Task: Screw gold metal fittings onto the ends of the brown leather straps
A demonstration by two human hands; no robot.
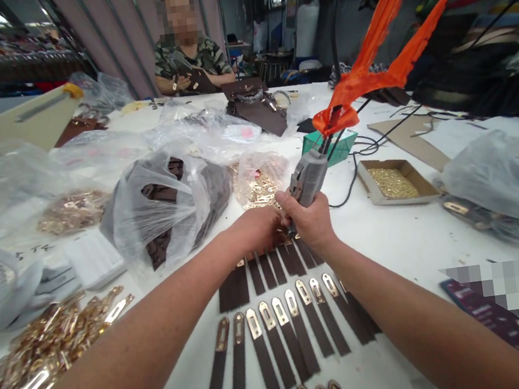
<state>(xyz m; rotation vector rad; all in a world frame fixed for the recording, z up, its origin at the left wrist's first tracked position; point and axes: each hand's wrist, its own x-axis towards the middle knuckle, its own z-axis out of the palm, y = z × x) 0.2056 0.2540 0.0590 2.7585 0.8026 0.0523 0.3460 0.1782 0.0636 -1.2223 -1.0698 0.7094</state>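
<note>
My right hand [310,220] grips a grey electric screwdriver [307,176] held upright, its cables tied with an orange ribbon [378,47]. My left hand [258,227] is closed beside it, fingers down at the tool's tip over the far ends of dark brown leather straps [269,269]; what it pinches is hidden. A second row of straps with gold metal clasps [278,309] lies nearer to me on the white table [389,248].
A cardboard box of small gold screws [393,183] sits to the right. Plastic bags of brown leather pieces [166,206] and gold hardware [261,185] lie behind. Loose gold clasps [47,353] are heaped at left. A person [188,58] sits across the table.
</note>
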